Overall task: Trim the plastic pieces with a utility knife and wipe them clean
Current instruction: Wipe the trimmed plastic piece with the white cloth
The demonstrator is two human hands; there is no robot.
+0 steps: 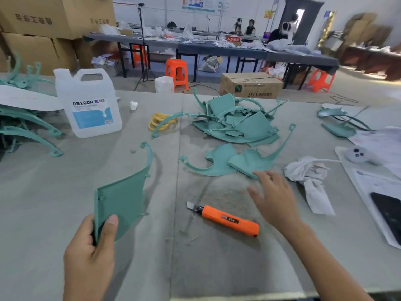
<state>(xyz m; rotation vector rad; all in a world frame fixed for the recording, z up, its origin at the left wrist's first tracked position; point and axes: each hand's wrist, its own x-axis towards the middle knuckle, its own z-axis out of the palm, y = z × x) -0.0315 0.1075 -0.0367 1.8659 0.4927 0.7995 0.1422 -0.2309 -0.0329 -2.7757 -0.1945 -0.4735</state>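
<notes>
Left hand: the left hand [91, 253] grips the near corner of a flat teal plastic panel with a long curved arm [121, 198], thumb pressed on its face.
Right hand: the right hand [275, 200] is spread with its fingers straight, its fingertips at the near edge of a loose teal plastic piece [247, 162].
Knife: an orange-handled utility knife [225, 220] lies on the grey table [195, 268] between the hands, blade out.
Cloth: a crumpled white cloth [308, 172] lies just right of the right hand.
Pile: a heap of teal plastic pieces [236, 120] sits farther back.
Jug: a white plastic jug with a blue label [91, 105] stands at the back left, with yellow rings [158, 123] near it.
</notes>
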